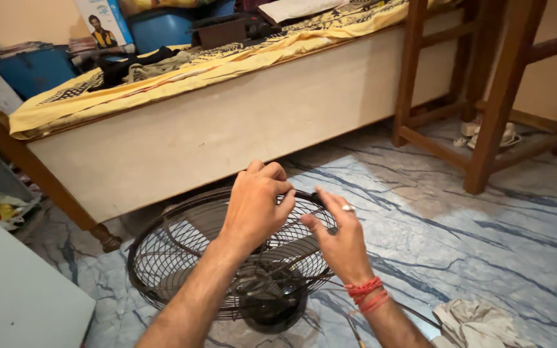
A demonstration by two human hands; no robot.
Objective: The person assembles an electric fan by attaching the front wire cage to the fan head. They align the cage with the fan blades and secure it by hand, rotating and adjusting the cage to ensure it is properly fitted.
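Hands over fan guard (182, 258): left hand (253, 206) curled shut, fingertips on the far rim wires; right hand (336, 235) half open, pinching a wire just beside it, ring on. Fan lies face up on marble floor (472, 219) near bed (214, 129). Risk: thin wires bend or nip fingers if pulled unevenly. Rag (478, 322) right.
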